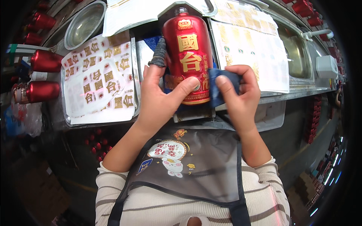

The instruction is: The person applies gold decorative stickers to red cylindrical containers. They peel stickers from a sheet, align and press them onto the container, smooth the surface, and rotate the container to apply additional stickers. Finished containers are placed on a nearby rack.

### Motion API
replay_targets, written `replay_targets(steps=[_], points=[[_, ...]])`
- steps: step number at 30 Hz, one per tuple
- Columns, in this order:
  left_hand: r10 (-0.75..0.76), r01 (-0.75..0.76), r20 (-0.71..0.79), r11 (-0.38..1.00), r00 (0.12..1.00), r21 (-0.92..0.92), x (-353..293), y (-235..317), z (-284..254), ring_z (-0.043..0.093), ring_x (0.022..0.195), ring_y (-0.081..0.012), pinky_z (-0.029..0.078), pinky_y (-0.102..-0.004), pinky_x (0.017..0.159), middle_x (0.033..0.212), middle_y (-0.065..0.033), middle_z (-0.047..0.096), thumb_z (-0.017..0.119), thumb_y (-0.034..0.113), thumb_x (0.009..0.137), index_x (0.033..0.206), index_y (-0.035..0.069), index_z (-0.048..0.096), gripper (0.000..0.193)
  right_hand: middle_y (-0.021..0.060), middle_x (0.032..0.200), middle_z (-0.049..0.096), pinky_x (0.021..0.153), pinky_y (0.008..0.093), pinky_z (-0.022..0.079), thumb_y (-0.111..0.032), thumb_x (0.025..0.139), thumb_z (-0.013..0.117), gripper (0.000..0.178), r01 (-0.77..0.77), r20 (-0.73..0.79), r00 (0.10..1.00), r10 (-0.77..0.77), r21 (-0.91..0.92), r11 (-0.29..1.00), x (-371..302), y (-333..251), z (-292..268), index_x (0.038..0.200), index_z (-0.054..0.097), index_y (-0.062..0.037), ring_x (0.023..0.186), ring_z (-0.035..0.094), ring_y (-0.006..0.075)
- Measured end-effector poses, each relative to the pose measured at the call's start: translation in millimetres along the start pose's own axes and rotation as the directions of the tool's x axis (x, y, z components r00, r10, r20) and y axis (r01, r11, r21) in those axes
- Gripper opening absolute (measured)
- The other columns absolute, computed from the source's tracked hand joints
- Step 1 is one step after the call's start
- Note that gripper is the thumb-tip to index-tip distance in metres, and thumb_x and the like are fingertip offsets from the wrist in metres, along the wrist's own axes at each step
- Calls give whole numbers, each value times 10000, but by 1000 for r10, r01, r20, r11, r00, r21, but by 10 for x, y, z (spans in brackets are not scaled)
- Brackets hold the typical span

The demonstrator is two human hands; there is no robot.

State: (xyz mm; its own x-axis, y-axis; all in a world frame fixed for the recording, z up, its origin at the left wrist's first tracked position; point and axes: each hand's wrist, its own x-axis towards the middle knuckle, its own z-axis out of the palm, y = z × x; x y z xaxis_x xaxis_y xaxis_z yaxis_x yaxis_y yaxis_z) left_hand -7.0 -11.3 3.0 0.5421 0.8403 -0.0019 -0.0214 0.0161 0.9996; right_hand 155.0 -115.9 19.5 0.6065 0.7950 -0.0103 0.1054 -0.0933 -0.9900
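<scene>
A glossy red bottle point(187, 47) with raised-looking gold characters lies at the middle of the bench, its neck pointing away from me. My left hand point(160, 90) grips its left side, thumb pressed on the lower front near a small round emblem. A black rubber finger cover point(159, 54) sits on one finger of that hand. My right hand point(241, 96) pinches a dark blue cloth point(215, 92) between thumb and bent fingers. The cloth touches the bottle's lower right side. Under the bottle, a metal support point(194, 115) shows in part.
Left is a metal tray point(68, 119) with gold decal sheets point(88, 100); more decal sheets point(264, 71) lie right. Beyond stand a metal bowl point(83, 28) and a water-filled sink point(296, 56) with a white tap point(318, 34). Red bottles point(44, 91) lie at far left.
</scene>
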Motion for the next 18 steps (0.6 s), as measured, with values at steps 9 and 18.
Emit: replay_targets(steps=[9,18], points=[[18,-19,23,997,1000,73,-37,-46,-74,469,1282,-251,368,-377,1092,1323,-169,474,909,332,706,1399,-37,413,928,29,991,615,782,203,477,-36,894,683,221,-111,10,994,111,129,985,62,121,-246,1093,590,-12,891,568,56],[229,-305,202,665,952,682,-36,-50,-23,435,1347,-352,11,-684,1133,1322,-179,559,933,396,591,1199,29,583,791,125,1538,420,1186,301,206,-19,760,616,767,-388,491,834,250,201,900,-120,-6,-256,1495,401,21,1442,331,171]])
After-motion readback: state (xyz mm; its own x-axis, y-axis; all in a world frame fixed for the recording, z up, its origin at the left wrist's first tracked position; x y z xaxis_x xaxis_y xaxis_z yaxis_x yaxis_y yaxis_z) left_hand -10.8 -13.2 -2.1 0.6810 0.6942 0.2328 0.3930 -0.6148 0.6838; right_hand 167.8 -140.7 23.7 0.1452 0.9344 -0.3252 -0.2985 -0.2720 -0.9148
